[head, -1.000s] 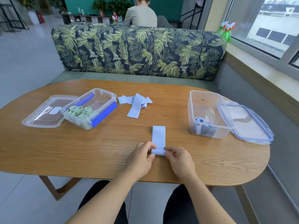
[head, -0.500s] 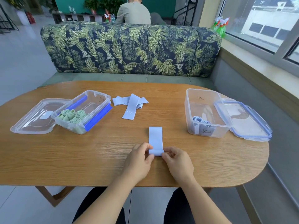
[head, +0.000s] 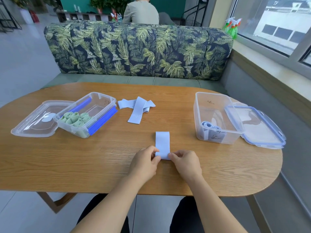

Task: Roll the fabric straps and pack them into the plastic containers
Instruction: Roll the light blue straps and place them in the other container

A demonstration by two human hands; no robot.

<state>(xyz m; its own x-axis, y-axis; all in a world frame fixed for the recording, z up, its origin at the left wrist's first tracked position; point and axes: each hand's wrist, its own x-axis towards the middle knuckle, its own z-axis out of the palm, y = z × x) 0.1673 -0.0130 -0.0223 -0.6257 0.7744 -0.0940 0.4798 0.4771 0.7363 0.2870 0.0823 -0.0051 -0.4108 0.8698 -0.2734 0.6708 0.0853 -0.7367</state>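
Observation:
A pale blue fabric strap (head: 162, 143) lies flat on the wooden table (head: 84, 158), pointing away from me. My left hand (head: 145, 163) and my right hand (head: 185, 163) pinch its near end from either side, with a small roll between the fingertips. A loose pile of blue straps (head: 136, 107) lies further back. The left container (head: 87, 113), with blue clips, holds several rolled green straps (head: 75, 118). The right container (head: 217, 118) holds two rolled blue straps (head: 209, 125) in its near corner.
A clear lid (head: 37, 119) lies left of the left container. A blue-rimmed lid (head: 257, 126) rests against the right container's far side. A leaf-print sofa (head: 138, 49) backs the table; a person sits beyond it. A window ledge runs along the right.
The flat part of the strap has grown shorter as its near end rolled up between my fingers. My head moved slightly, shifting the view.

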